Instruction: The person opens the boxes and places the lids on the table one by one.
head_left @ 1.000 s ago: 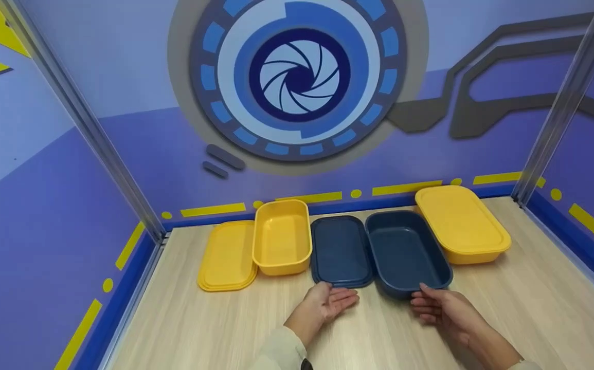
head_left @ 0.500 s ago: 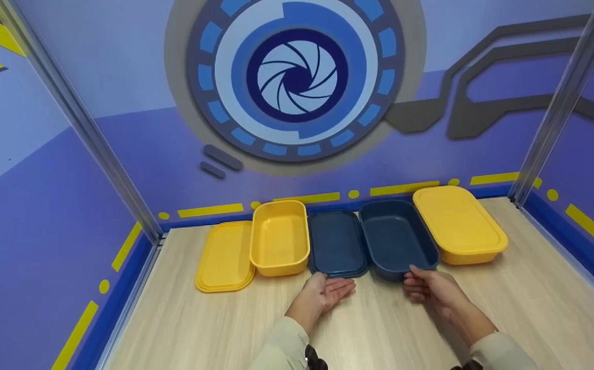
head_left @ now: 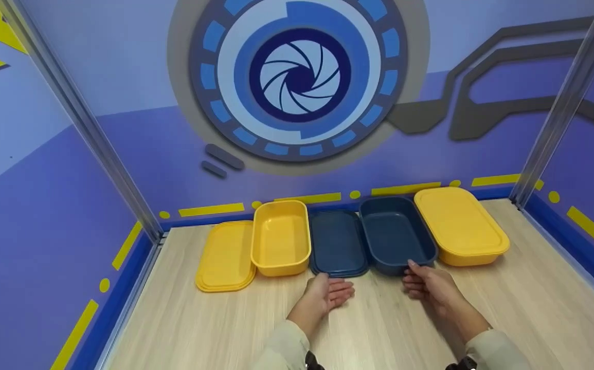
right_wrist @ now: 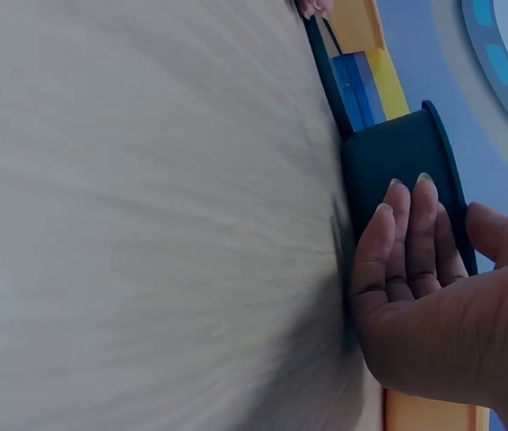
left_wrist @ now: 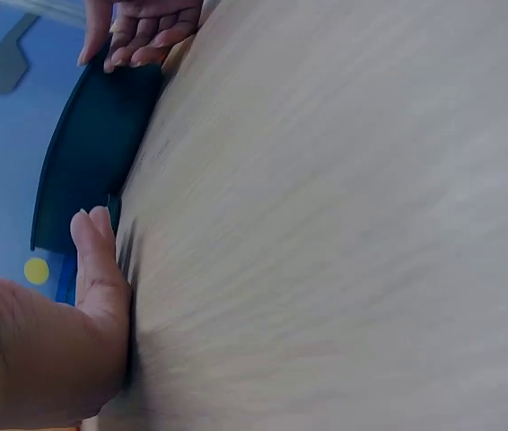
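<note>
In the head view, a dark blue food container (head_left: 398, 231) stands upright with its inside showing. My right hand (head_left: 433, 288) holds its near end, thumb at the rim and fingers along the outer wall; the right wrist view shows these fingers (right_wrist: 407, 233) against the wall. To its left lies a flat dark blue lid (head_left: 339, 241). My left hand (head_left: 322, 298) rests at the lid's near edge, palm turned inward and fingers straight, pointing right. Its thumb side meets the edge.
Left of the blue lid stands a yellow container (head_left: 281, 236), uncovered, with a yellow lid (head_left: 226, 257) flat beside it. A lidded yellow container (head_left: 461, 226) stands at the right. The row lies along the patterned back wall (head_left: 137, 154) on a wooden table (head_left: 183, 329).
The dark blue container and the dark blue lid have slid away from me toward the back wall. Both hands moved forward with them. The yellow pieces have stayed in place.
</note>
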Demonstrator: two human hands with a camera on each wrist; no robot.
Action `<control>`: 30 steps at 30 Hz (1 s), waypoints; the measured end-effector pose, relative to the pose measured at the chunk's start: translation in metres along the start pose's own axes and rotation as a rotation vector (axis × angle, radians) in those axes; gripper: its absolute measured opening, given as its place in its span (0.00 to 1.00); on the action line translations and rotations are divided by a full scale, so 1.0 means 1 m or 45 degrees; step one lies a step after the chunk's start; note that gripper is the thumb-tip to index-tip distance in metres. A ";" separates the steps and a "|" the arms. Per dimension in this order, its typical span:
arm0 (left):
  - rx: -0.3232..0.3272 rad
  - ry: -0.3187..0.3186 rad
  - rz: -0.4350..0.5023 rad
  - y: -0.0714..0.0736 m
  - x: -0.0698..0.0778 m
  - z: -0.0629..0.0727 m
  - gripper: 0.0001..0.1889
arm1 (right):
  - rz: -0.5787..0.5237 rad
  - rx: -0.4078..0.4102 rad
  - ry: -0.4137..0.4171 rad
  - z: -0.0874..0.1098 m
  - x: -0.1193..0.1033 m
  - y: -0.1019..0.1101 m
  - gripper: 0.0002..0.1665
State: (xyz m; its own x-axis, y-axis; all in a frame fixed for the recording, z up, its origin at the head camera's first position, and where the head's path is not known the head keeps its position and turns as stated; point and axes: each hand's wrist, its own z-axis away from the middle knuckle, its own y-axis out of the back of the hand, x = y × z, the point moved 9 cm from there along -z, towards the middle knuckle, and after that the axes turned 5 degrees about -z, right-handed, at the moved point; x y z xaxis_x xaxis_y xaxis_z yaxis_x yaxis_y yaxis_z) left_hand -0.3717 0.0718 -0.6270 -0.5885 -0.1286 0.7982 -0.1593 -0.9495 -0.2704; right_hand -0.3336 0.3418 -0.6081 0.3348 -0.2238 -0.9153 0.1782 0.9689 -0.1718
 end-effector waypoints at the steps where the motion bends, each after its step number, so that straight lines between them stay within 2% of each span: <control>1: 0.018 -0.036 -0.073 0.000 0.002 0.003 0.27 | 0.010 0.006 0.000 0.002 0.001 0.000 0.25; 7: 0.123 -0.304 -0.455 0.001 0.008 0.031 0.18 | 0.063 0.018 -0.032 0.013 0.006 0.009 0.26; 12: 0.141 -0.386 -0.584 0.000 0.001 0.050 0.13 | 0.190 0.060 -0.039 0.026 0.005 0.030 0.28; 16: 0.084 -0.404 -0.679 -0.004 -0.006 0.064 0.13 | 0.320 0.162 -0.009 0.036 0.000 0.052 0.28; 19: 0.020 -0.420 -0.710 -0.006 -0.006 0.075 0.14 | 0.448 0.307 0.066 0.043 -0.008 0.068 0.26; 25: -0.061 -0.343 -0.595 -0.004 -0.010 0.086 0.14 | 0.799 0.623 0.310 0.056 -0.037 0.088 0.24; 30: -0.071 -0.268 -0.552 0.000 -0.017 0.086 0.14 | 0.909 0.751 0.558 0.060 -0.063 0.090 0.23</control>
State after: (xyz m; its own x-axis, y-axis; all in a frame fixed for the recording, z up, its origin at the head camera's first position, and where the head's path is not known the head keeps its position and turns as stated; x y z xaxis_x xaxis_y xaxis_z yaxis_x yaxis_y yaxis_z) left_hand -0.2935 0.0499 -0.5947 -0.2861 0.2153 0.9337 -0.3999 -0.9124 0.0878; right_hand -0.2833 0.4366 -0.5435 0.1945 0.5579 -0.8068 0.5363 0.6282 0.5637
